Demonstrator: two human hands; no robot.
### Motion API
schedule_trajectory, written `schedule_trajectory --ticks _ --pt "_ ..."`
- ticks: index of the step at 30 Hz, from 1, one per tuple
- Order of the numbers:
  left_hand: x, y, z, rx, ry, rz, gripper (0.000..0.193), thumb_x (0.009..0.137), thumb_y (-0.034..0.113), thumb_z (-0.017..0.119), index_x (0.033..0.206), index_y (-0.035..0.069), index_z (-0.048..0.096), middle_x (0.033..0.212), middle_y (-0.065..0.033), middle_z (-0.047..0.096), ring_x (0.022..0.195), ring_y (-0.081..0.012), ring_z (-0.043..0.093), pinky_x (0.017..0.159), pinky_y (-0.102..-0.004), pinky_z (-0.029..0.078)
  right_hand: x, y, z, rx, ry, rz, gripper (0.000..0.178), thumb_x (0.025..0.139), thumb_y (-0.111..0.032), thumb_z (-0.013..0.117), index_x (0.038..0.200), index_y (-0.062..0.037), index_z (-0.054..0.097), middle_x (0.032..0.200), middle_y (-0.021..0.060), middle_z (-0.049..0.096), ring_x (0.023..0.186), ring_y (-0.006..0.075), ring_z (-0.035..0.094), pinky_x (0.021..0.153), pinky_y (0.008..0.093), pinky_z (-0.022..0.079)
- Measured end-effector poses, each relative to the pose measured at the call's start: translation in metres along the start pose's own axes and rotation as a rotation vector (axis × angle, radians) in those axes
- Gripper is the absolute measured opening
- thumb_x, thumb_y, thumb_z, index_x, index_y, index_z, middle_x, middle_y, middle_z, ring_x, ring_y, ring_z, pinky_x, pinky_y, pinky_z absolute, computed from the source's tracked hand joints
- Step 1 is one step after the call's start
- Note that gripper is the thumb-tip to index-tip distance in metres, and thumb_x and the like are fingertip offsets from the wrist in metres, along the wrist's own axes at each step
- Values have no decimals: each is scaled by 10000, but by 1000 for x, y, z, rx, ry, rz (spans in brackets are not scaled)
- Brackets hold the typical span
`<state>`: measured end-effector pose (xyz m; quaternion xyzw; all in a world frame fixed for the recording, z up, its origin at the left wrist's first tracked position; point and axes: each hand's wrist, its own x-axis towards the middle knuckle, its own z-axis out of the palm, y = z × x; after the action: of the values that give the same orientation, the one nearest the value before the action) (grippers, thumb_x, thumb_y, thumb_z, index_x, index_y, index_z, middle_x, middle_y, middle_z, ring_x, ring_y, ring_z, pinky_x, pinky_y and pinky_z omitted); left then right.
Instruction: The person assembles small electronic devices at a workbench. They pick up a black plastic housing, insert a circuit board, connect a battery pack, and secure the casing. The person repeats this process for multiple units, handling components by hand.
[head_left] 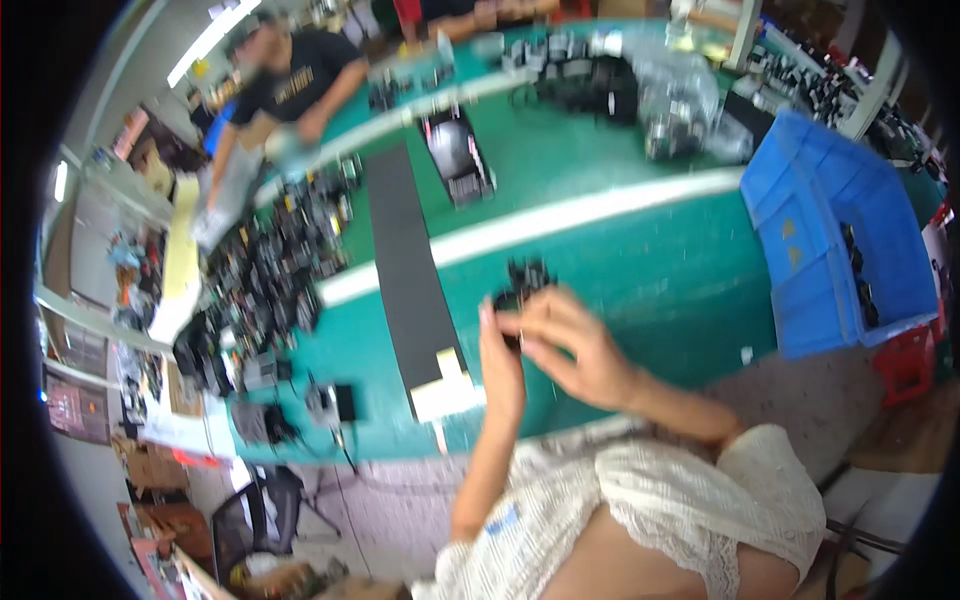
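My left hand point(502, 372) and my right hand point(585, 350) meet over the near part of the green table. Between their fingertips is a small black part point(508, 303), mostly covered by the fingers; its exact kind I cannot make out. The left fingers point up along its near side, while the right hand's bent fingers pinch it from the right. Just beyond the fingers shows a black piece point(530, 272) with an uneven outline; whether it joins the held part or lies on the table I cannot tell.
A long dark grey strip point(405, 260) crosses the green table point(620, 265) left of my hands. Many black parts point(275, 265) are heaped farther left. A blue bin point(800, 240) stands at the right. Across the table, a person point(300, 85) in a dark shirt works near clear plastic bags point(675, 95).
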<state>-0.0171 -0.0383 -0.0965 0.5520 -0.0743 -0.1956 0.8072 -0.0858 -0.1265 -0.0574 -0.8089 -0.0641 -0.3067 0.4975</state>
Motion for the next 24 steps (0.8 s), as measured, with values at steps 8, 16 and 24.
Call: schedule_trajectory --ticks 8,16,24 --pt "-30 64 7 -135 -289 245 472 961 409 300 1068 11 529 995 -93 585 907 -166 543 802 -307 418 19 -51 -27 -205 -52 -260 306 763 29 598 1068 9 583 925 109 590 813 190 514 735 278 421" --pt "-43 83 15 5 -201 271 586 950 484 228 1019 -6 543 900 -99 605 777 -171 552 729 -298 426 11 -57 -27 -83 -53 -174 348 712 93 624 1039 24 527 963 130 601 825 206 528 896 393 418" --pt "-44 85 15 21 -194 253 577 949 480 253 1041 -12 540 926 -96 601 813 -155 546 785 -287 402 15 -57 -30 -70 -76 -164 297 706 109 604 985 24 550 959 129 600 854 222 546 933 434 408"
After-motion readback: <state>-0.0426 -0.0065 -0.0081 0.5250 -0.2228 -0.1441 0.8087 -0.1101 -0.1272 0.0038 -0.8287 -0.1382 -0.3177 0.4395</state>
